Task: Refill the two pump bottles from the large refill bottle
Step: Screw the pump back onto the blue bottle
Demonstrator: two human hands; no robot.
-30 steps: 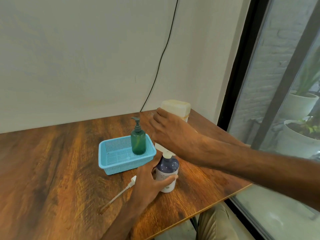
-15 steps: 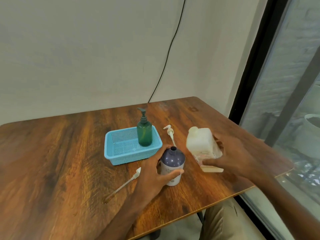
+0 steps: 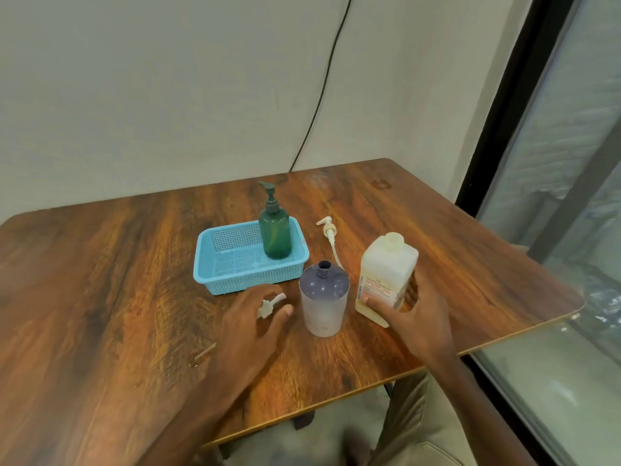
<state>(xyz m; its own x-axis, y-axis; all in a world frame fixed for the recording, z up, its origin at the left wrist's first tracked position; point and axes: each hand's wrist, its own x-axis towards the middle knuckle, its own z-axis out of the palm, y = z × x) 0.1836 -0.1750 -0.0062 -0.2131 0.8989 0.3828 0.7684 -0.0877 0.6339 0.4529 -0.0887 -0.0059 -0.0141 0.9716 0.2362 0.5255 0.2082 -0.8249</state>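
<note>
The frosted purple pump bottle stands upright near the table's front with its neck uncovered. Just to its right the cream refill bottle stands upright and uncapped, with my right hand wrapped around its lower part. My left hand rests left of the purple bottle, fingers spread over a white pump head that lies on the table. That pump's tube sticks out past my wrist. The green pump bottle, pump fitted, stands in the blue basket.
A second white pump lies on the wooden table between the basket and the refill bottle. A black cable runs down the wall behind. The table's right edge borders a glass window; my knees show below the front edge.
The refill bottle went from tipped over the purple bottle to upright at its right. My left hand let go of the purple bottle and moved left onto the pump head.
</note>
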